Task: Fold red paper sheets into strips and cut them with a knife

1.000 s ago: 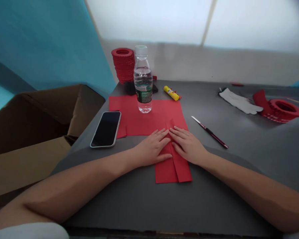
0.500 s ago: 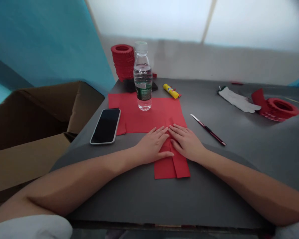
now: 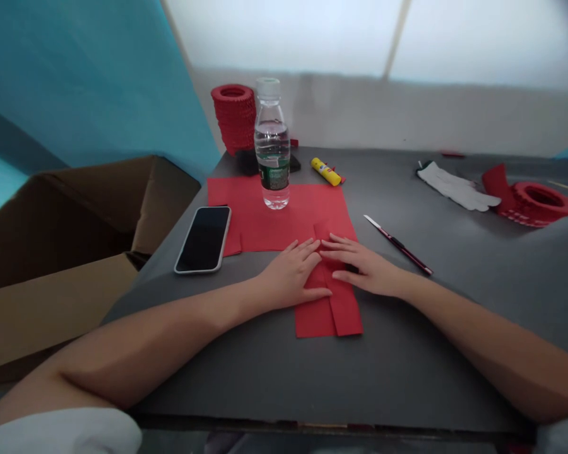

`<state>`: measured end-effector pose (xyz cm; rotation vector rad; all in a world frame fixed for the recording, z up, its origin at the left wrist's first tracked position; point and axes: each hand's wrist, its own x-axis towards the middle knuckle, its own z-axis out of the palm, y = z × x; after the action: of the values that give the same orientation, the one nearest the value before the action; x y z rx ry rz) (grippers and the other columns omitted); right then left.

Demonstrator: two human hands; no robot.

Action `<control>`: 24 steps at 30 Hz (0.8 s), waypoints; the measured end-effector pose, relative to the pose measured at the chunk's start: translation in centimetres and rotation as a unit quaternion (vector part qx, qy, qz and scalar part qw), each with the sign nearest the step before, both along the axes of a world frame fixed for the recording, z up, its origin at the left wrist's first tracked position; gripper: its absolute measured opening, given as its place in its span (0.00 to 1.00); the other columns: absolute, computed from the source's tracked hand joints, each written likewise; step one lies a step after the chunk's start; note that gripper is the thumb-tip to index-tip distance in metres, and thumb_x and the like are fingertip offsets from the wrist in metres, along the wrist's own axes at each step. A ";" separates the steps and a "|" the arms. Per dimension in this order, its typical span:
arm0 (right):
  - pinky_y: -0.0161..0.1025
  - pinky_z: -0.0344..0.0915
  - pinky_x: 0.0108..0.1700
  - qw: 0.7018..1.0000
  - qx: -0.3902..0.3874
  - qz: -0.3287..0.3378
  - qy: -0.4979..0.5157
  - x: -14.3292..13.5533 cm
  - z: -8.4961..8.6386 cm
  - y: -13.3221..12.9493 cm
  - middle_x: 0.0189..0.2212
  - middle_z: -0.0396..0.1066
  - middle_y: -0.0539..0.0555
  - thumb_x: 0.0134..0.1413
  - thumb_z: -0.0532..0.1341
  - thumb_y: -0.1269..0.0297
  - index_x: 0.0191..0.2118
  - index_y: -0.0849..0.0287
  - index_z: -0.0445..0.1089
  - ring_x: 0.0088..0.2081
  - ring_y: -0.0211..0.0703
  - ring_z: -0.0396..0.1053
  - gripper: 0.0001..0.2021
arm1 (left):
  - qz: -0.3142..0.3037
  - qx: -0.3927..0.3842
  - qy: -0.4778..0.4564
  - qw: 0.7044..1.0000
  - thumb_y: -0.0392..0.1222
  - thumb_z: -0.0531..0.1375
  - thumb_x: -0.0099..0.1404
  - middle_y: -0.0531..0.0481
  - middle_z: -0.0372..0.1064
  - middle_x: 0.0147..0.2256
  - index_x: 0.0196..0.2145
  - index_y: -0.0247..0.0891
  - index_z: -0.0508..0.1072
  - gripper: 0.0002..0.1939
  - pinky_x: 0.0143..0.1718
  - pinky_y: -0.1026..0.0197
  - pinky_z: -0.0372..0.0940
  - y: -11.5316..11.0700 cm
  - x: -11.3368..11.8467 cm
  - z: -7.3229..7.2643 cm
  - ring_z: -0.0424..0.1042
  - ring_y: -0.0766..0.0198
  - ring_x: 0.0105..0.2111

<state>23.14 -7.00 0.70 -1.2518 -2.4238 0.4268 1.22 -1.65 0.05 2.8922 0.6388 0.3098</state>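
Observation:
A folded piece of red paper [image 3: 346, 313] lies in front of me, with a flap folded over along its right side. My left hand [image 3: 293, 275] rests flat on its left part, fingers stretched out and the thumb pointing right. On the folded flap, my right hand [image 3: 362, 265] has its fingers spread, their tips close to those of the left hand. Beyond both hands lies a larger red sheet [image 3: 293, 221], on which a water bottle [image 3: 274, 151] stands upright. To the right of my right hand is a utility knife [image 3: 397, 244] with its blade out.
A phone [image 3: 203, 239] lies on the grey table [image 3: 274, 372] at the left, beside an open cardboard box [image 3: 61, 309]. Farther back are a yellow glue stick [image 3: 325, 171] and a stack of red paper rings [image 3: 235, 120]. A white glove [image 3: 457, 186] and a red paper roll [image 3: 539, 202] lie at the right.
My right hand has slid slightly to the right and its fingers are more spread. The left hand stays on the paper. The view has shifted very slightly.

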 end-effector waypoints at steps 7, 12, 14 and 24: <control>0.53 0.43 0.64 0.996 -0.002 0.023 -0.082 0.6 0.1 0.2 0.64 0.47 0.56 0.59 0.54 0.49 0.64 0.56 0.52 0.66 0.48 0.37 0.31 | -0.003 -0.018 -0.016 1.000 0.61 0.56 0.60 0.32 0.53 0.60 0.54 0.29 0.60 0.35 0.61 0.46 0.49 0.1 -0.2 -0.2 0.52 0.49 0.62; 0.54 0.44 0.64 0.990 0.040 -0.016 -0.135 -0.8 -0.4 -0.2 0.64 0.48 0.58 0.62 0.50 0.51 0.64 0.60 0.52 0.65 0.50 0.39 0.29 | -0.008 -0.031 -0.025 0.999 0.65 0.56 0.58 0.32 0.52 0.60 0.55 0.28 0.58 0.40 0.62 0.46 0.47 0.0 -0.2 -0.1 0.49 0.49 0.63; 0.54 0.45 0.64 0.986 0.045 -0.039 -0.153 -1.1 -0.4 -0.4 0.64 0.49 0.58 0.62 0.48 0.51 0.64 0.61 0.52 0.65 0.50 0.40 0.29 | -0.011 -0.037 -0.022 0.999 0.70 0.54 0.56 0.32 0.50 0.61 0.56 0.30 0.58 0.43 0.62 0.45 0.45 0.0 -0.2 0.0 0.48 0.49 0.63; 0.50 0.44 0.64 0.977 0.025 -0.147 -0.152 -1.5 -1.1 -0.4 0.65 0.40 0.64 0.61 0.44 0.45 0.65 0.69 0.46 0.66 0.48 0.37 0.36 | -0.010 -0.027 0.034 0.999 0.71 0.52 0.56 0.33 0.42 0.64 0.58 0.29 0.59 0.46 0.63 0.47 0.41 -0.2 -0.3 0.3 0.43 0.48 0.64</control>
<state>21.62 -7.38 -0.37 -1.7280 -2.4109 0.0926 0.89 -1.84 0.38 2.8666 0.6195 0.1906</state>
